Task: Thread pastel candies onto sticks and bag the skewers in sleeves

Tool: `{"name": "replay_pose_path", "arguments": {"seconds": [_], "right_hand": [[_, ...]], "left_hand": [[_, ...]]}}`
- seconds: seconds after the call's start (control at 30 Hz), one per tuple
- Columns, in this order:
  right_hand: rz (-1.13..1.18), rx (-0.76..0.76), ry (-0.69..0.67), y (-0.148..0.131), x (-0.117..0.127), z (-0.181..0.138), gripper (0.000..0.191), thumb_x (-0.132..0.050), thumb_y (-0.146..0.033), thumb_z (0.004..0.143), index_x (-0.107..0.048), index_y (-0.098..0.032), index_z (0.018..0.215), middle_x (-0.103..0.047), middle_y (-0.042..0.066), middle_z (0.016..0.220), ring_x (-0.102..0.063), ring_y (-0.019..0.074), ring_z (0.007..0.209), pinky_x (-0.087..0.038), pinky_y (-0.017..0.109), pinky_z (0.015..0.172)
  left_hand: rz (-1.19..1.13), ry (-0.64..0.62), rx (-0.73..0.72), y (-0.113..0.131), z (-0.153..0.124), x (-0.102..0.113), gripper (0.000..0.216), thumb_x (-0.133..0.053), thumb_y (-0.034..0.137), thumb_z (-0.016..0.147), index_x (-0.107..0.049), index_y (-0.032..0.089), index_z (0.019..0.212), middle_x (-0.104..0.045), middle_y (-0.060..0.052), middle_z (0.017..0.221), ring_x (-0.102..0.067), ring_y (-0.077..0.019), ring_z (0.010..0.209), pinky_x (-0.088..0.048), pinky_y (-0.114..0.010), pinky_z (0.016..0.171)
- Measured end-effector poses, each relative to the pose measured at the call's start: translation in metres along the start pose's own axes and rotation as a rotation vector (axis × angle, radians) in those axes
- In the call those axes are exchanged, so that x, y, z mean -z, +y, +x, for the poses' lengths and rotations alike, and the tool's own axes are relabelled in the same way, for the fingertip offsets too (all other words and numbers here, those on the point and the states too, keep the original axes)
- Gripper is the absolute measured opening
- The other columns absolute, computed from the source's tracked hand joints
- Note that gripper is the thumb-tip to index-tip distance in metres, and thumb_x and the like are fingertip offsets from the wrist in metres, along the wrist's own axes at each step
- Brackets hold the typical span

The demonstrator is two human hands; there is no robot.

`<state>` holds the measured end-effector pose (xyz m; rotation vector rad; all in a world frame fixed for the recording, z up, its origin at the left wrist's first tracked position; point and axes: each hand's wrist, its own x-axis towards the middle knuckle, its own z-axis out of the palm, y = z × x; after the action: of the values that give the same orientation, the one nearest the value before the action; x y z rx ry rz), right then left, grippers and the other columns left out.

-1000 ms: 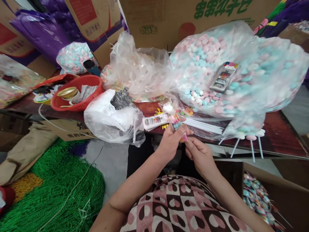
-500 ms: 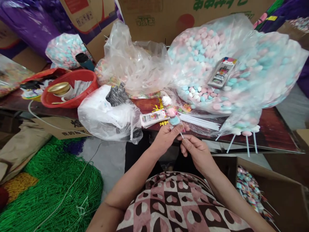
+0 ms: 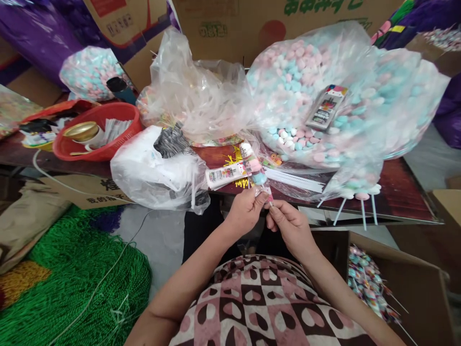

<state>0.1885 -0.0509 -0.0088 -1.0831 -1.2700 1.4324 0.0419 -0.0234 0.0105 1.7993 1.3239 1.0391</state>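
A marshmallow lollipop (image 3: 258, 178) of white, pink and blue pieces stands in a clear printed wrapper over the table edge. My left hand (image 3: 246, 211) pinches the lower part of the wrapper below the blue piece. My right hand (image 3: 289, 225) is closed at the bottom end, thumb and finger on the stick, most of which is hidden. Just beyond my left hand lies a stack of flat printed wrappers (image 3: 225, 176), beside yellow twist ties (image 3: 242, 183). To the right are white paper sticks (image 3: 293, 179) and several marshmallows on sticks (image 3: 362, 196) overhanging the edge.
Large clear bags of marshmallows (image 3: 298, 77) fill the table's right side, a printed tin (image 3: 327, 106) on top. Left are a white plastic bag (image 3: 158, 175) and a red basket (image 3: 124, 137). An open carton (image 3: 414, 283) at lower right contains wrapped lollipops (image 3: 369, 283).
The view has shifted slightly, moving the scene a little left. Both hands keep hold of the lollipop; the stick between them shows less than before.
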Motion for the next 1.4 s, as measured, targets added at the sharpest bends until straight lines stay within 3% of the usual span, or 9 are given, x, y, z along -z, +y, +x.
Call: {"name": "replay_pose_path", "arguments": {"seconds": [0.2,0.43,0.57,0.7,0.93,1.1,1.23,1.33,1.4], "right_hand": [[0.039,0.018,0.015,0.003,0.000,0.003,0.025,-0.058,-0.044,0.091,-0.066,-0.020,0.089,-0.053,-0.005,0.055,-0.044,0.0087,0.049,-0.035,0.022,0.048],[0.049,-0.037,-0.015,0.002,-0.004,-0.001,0.026,-0.060,-0.047,0.089,-0.063,-0.021,0.085,-0.055,-0.004,0.056,-0.045,0.0105,0.050,-0.037,0.024,0.050],[0.057,-0.048,-0.036,0.002,-0.007,-0.003,0.025,-0.060,-0.046,0.089,-0.065,-0.021,0.086,-0.055,-0.004,0.057,-0.045,0.0105,0.050,-0.038,0.024,0.051],[0.090,-0.053,-0.022,0.002,-0.007,-0.005,0.025,-0.062,-0.045,0.088,-0.067,-0.020,0.090,-0.054,-0.004,0.055,-0.045,0.0100,0.049,-0.037,0.024,0.049],[0.085,-0.061,-0.033,0.008,-0.014,-0.006,0.032,-0.061,-0.050,0.088,-0.067,-0.019,0.082,-0.055,-0.003,0.055,-0.046,0.0100,0.048,-0.038,0.023,0.047],[-0.233,-0.082,-0.333,-0.022,0.023,0.007,0.032,-0.068,-0.049,0.083,-0.071,-0.020,0.072,-0.065,0.001,0.058,-0.056,0.0131,0.052,-0.046,0.026,0.054],[-0.109,0.012,-0.088,-0.046,0.055,0.014,0.032,-0.073,-0.047,0.079,-0.075,-0.027,0.104,-0.075,0.005,0.086,-0.067,0.0191,0.076,-0.054,0.032,0.070],[0.143,-0.012,-0.210,-0.052,0.051,0.011,0.057,-0.080,-0.054,0.068,-0.069,-0.030,0.118,-0.073,0.011,0.108,-0.070,0.0280,0.093,-0.055,0.042,0.078],[0.273,-0.037,-0.295,-0.052,0.039,0.009,0.056,-0.080,-0.056,0.067,-0.069,-0.029,0.115,-0.074,0.010,0.093,-0.071,0.0280,0.083,-0.056,0.046,0.077]], "left_hand": [[-0.002,-0.090,-0.035,0.005,0.001,0.009,0.040,-0.037,0.047,0.097,-0.053,0.019,0.073,-0.057,-0.002,0.071,-0.051,-0.0151,0.069,-0.041,-0.029,0.072],[-0.828,0.004,0.159,0.009,0.003,0.018,0.061,-0.065,0.065,0.076,-0.056,0.022,0.119,-0.065,-0.008,0.113,-0.061,-0.0180,0.095,-0.047,-0.029,0.082],[-0.970,-0.023,0.277,0.017,0.009,0.010,0.039,-0.073,0.052,0.075,-0.059,0.019,0.088,-0.066,-0.002,0.083,-0.056,-0.0103,0.065,-0.044,-0.023,0.058],[-0.973,0.032,0.277,0.021,0.009,-0.001,0.037,-0.072,0.048,0.077,-0.053,0.018,0.068,-0.050,0.003,0.056,-0.055,-0.0108,0.065,-0.043,-0.021,0.057],[-0.986,-0.035,0.432,0.022,-0.001,-0.011,0.039,-0.067,0.054,0.078,-0.062,0.016,0.082,-0.040,0.005,0.051,-0.051,-0.0105,0.053,-0.044,-0.024,0.051],[-1.043,-0.004,0.365,0.018,-0.002,-0.003,0.033,-0.067,0.049,0.081,-0.063,0.016,0.083,-0.034,0.008,0.044,-0.055,-0.0114,0.058,-0.049,-0.026,0.068],[-1.205,-0.353,0.386,0.026,-0.009,-0.006,0.042,-0.070,0.056,0.076,-0.059,0.017,0.072,-0.032,0.009,0.041,-0.052,-0.0115,0.049,-0.051,-0.035,0.083],[-1.406,-0.834,0.452,0.036,-0.017,-0.020,0.050,-0.073,0.064,0.068,-0.052,0.019,0.063,-0.030,0.009,0.038,-0.044,-0.0111,0.041,-0.052,-0.037,0.068],[-1.437,-0.984,0.460,0.040,-0.020,-0.028,0.056,-0.072,0.069,0.064,-0.046,0.020,0.059,-0.029,0.009,0.037,-0.037,-0.0100,0.037,-0.049,-0.034,0.057]]}}
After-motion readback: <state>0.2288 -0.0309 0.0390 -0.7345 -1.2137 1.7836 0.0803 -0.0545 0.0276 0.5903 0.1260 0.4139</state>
